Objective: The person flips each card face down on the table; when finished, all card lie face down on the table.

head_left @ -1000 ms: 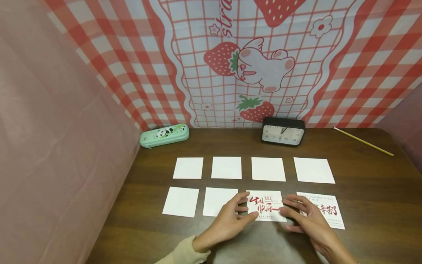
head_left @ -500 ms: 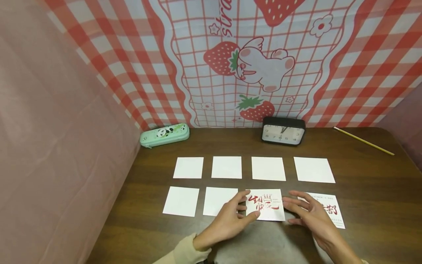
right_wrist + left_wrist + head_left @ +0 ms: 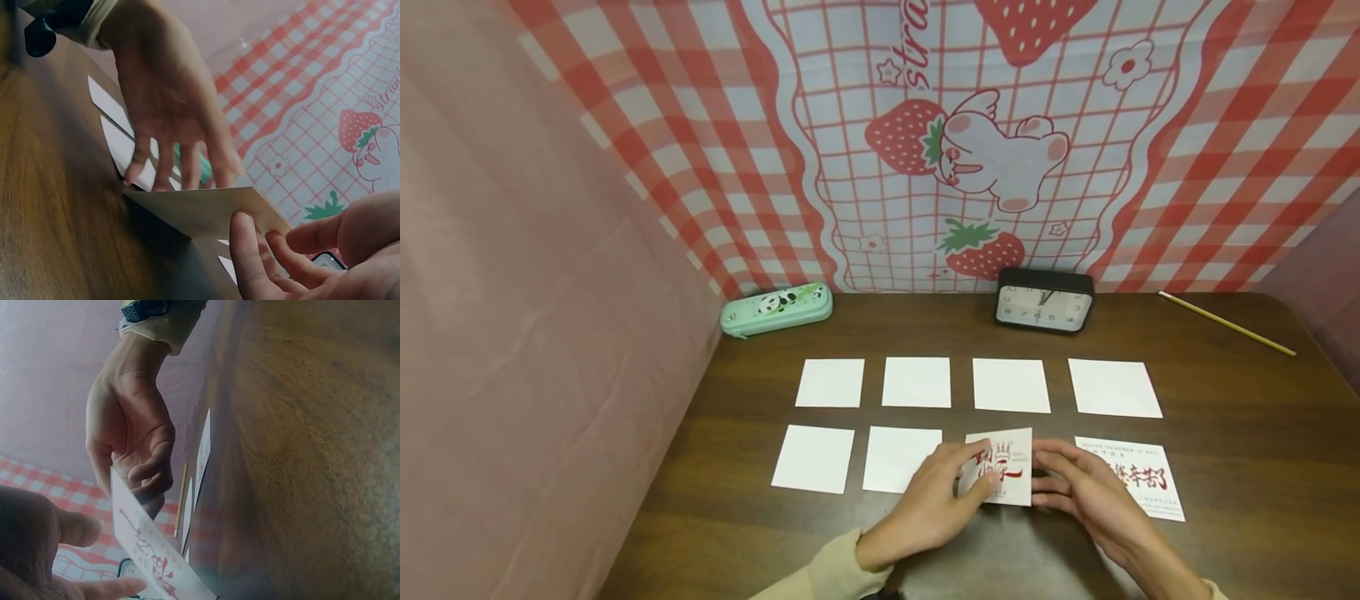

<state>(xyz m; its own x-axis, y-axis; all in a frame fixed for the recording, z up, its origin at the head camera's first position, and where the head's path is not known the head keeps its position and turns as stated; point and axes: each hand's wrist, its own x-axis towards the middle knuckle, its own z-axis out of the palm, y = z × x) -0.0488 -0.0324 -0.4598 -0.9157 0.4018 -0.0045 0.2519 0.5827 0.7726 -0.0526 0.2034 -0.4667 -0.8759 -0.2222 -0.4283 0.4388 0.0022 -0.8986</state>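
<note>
In the head view, a white birthday card (image 3: pixel 1018 492) with red lettering and a small cake drawing is tilted, its right edge raised off the table. My right hand (image 3: pixel 1097 504) pinches that raised edge; its fingers lie against the pale underside (image 3: pixel 200 206) in the right wrist view. Across the printed face reach the thumb and index finger of my left hand (image 3: pixel 928 500); firm contact cannot be told. The left wrist view shows the card's printed side (image 3: pixel 147 540) on a slant. A second red-lettered card (image 3: pixel 1150 479) lies partly behind my right hand.
White cards lie in a back row (image 3: pixel 917 382), with two more, including one at the front left (image 3: pixel 812 459). Behind them are a mint pencil case (image 3: pixel 777 310), a black clock (image 3: pixel 1045 300) and a yellow pencil (image 3: pixel 1225 322). A checked cloth (image 3: pixel 752 200) hangs behind the table.
The birthday card has gone from lying flat to tilted, right edge up. My right hand has moved left onto that edge. My left hand has shifted slightly right over the card.
</note>
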